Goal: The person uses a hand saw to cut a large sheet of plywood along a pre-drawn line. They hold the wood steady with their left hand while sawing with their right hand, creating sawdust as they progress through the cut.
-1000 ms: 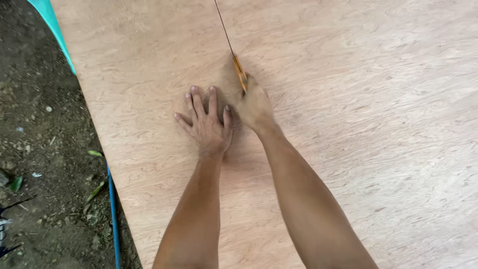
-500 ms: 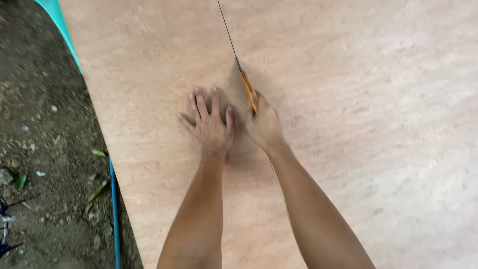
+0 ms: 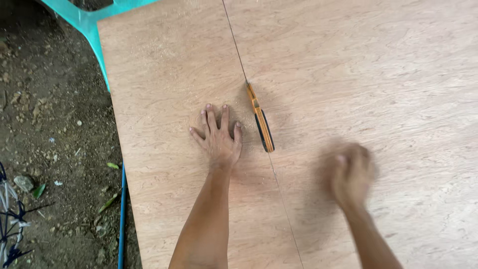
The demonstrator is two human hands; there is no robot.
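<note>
Since half a second ago my right hand [image 3: 351, 174] has let go of the saw [image 3: 261, 123] and swung out to the right, well apart from it; it is too blurred for me to tell whether the fingers are curled or spread, though I see nothing in it. Nearest me, both forearms reach forward over the plywood sheet [image 3: 388, 89]. My left hand [image 3: 218, 137] lies flat, palm down and fingers spread, pressing the sheet just beside the saw on its left and holding nothing.

Beyond the hands, the saw stands in its own cut along the pencil line [image 3: 284, 209], its orange and black handle toward me. I judge it light and stiff, best taken by that handle. The sheet looks broad, thin and likely to flex, with fine sawdust that could make it slippery. Farther off, a turquoise plastic support [image 3: 94, 25] shows at the sheet's far corner, above the dirt ground [image 3: 50, 124].
</note>
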